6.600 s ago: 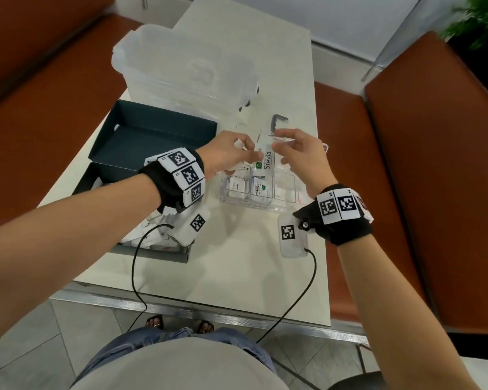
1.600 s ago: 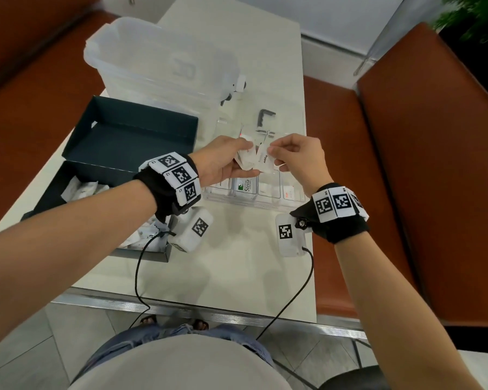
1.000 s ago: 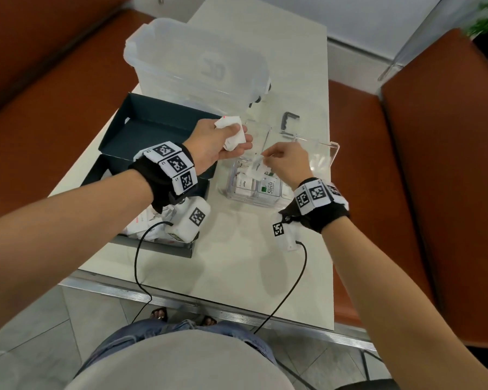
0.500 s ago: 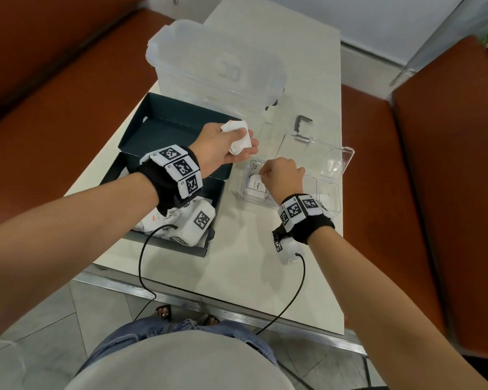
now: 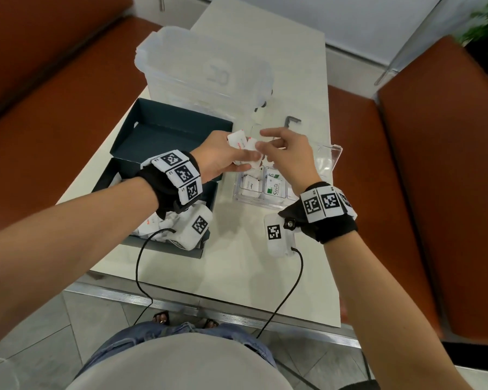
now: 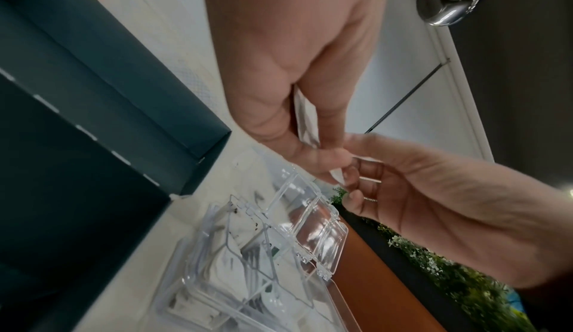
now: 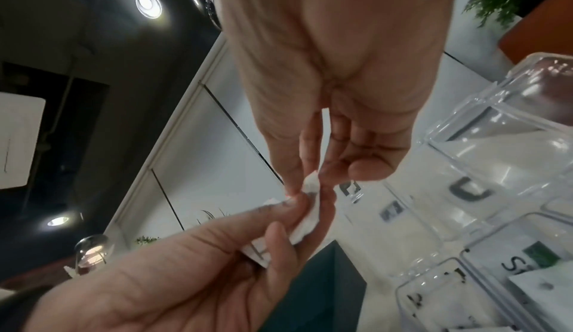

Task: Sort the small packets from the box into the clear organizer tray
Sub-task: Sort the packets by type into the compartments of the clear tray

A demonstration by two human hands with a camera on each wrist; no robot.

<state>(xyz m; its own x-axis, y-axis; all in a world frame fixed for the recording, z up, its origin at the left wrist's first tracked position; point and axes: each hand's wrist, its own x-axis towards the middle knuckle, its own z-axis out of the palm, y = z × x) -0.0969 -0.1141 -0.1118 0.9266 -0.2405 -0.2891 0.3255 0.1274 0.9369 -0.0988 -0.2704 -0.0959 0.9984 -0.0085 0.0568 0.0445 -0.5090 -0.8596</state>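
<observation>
**Packets passing between two hands above the tray**

Packets [image 5: 240, 147] are sitting as a small white bundle in the left hand [image 5: 221, 157], whose fingers and thumb are curling around them, a little above the middle of the head view. The right hand [image 5: 289, 157] is meeting it from the right side and is pinching one packet of the bundle between thumb and forefinger, while its other fingers are hanging loosely; the right wrist view is showing this pinch on a white corner [image 7: 311, 185].

What could go wrong, in my judgement: the right hand is pulling on only one thin packet while the left is holding several, so two packets may be coming out together, or the loose ones may be slipping from the left hand. They could then be falling on the table [image 5: 237, 263] or into a wrong compartment, because the hands are hanging just over the upper left corner of the clear organizer tray [image 5: 238, 197].

Outward from the hands, the tray is lying just below them, in the middle of the frame, with some packets already inside, among them a Stevia packet [image 5: 274, 185]. Its open lid [image 5: 326, 161] is lying to the right. The dark box [image 5: 164, 133] is standing at the left, and more packets are lying in its lower part, partly hidden by the left wrist.
</observation>
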